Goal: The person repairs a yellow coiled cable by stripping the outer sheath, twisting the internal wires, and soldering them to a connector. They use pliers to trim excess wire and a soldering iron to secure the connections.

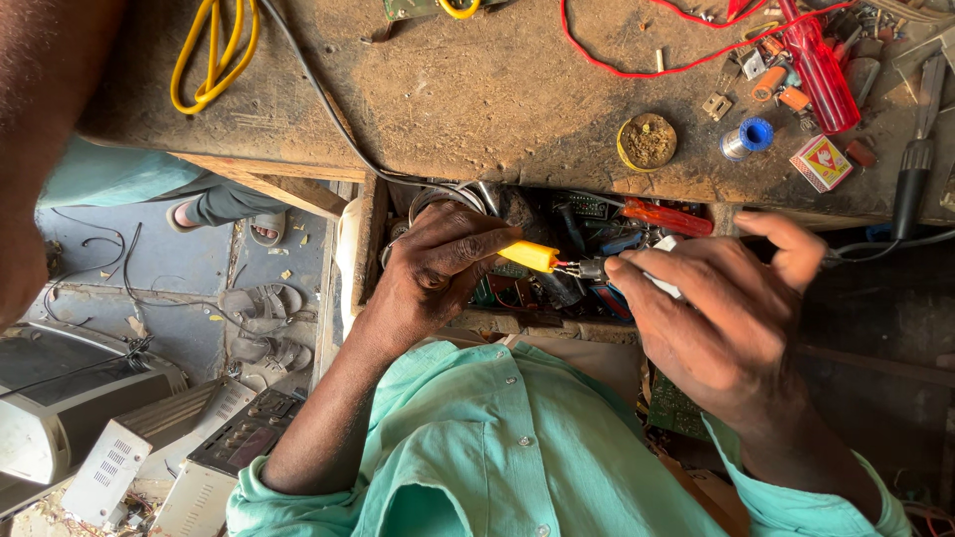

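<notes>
Head view, left to right: bare floor with sandals and grey electronic boxes below the bench's left corner. Dusty wooden bench across the top, yellow cable near its left edge. Open drawer under the front edge, crammed with tools and parts. Left hand closed on a yellow-handled tool over the drawer, tip at a small metal connector pinched by the right hand. Round flux tin, solder spool, red screwdriver toward the right corner.
</notes>
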